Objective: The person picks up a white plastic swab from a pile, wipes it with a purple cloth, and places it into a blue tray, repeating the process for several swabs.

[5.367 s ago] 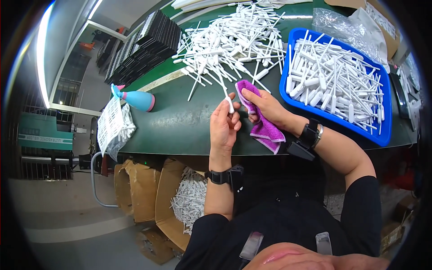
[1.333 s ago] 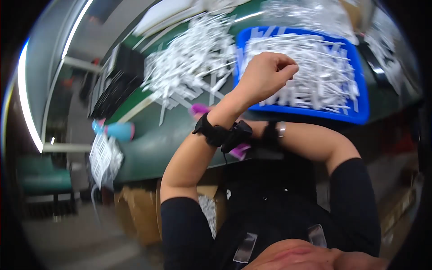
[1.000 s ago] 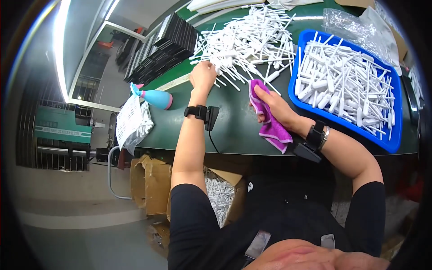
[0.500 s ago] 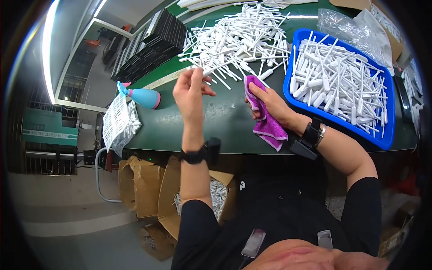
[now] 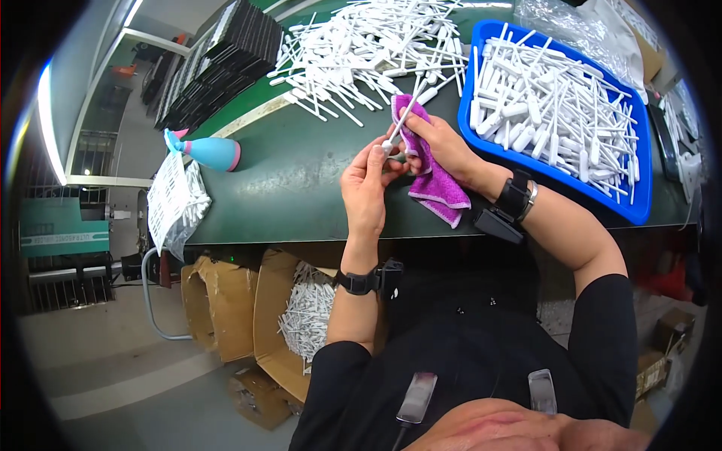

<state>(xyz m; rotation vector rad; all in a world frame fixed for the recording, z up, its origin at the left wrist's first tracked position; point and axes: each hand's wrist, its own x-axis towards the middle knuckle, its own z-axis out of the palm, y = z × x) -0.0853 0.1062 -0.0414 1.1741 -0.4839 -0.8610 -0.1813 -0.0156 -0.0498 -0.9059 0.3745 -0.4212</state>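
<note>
In front of me, above the green table, my left hand (image 5: 364, 184) pinches the bulb end of a white dropper-like stick (image 5: 387, 147). Its thin shaft slants up and away, alongside a purple cloth (image 5: 442, 194). My right hand (image 5: 451, 154) is closed around this cloth, thumb on top near the shaft; whether it also grips the stick is hard to tell. The cloth's lower corner hangs below that hand. Beyond both hands lies a loose pile of similar white sticks (image 5: 368, 52). Right of my right hand, a blue tray (image 5: 556, 174) is heaped with more.
A blue spray bottle (image 5: 213, 153) lies on its side at the left, beside a bag of white sticks (image 5: 194, 199). Stacked black trays (image 5: 218, 64) stand at the back left. Below the table edge sits an open cardboard box (image 5: 272, 301) containing white sticks.
My left hand has come right and down to meet my right hand, and a white stick now shows in its fingers. The cloth stays in my right hand. The view has shifted slightly.
</note>
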